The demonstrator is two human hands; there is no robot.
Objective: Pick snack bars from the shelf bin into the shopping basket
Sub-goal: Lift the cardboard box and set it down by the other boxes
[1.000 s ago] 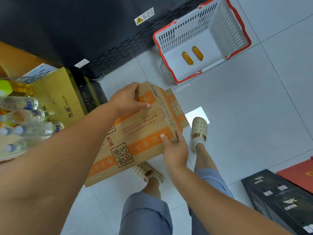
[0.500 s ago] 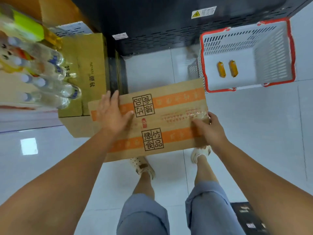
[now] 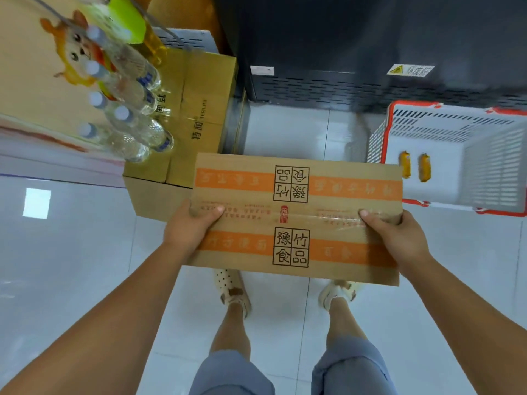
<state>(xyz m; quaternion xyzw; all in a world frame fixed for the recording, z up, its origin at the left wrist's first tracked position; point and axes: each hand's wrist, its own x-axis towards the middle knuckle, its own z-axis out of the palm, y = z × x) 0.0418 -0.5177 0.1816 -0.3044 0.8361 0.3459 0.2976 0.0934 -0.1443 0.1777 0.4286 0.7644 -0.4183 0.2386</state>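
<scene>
box point(image 3: 296, 215) gripped at both ends, basket point(image 3: 490, 172) at the right

the cardboard box sits level in the middle of the frame, printed face up, with orange bands across it and clear tape along its centre seam. the left hand point(image 3: 191, 223) clasps the left end, thumb on top and fingers hidden underneath. the right hand point(image 3: 399, 238) clasps the right end the same way, its thumb lying on the tape. the box hangs over the pale tiled floor point(image 3: 71, 266) and over the person's two sandalled feet.

at the right edge of the frame the white basket with a red rim stands on the floor, and the box's upper right corner overlaps its near side. one snack bar point(image 3: 405, 164) and a second snack bar point(image 3: 424, 167), both orange, lie side by side on the basket bottom near its left wall, not touching.

in the upper left, clear bottles point(image 3: 128, 121) with white caps lie stacked. beside them a gold carton point(image 3: 196, 109) stands just behind the box's left end. a dark cabinet point(image 3: 342, 52) with vent slots fills the upper middle.
</scene>
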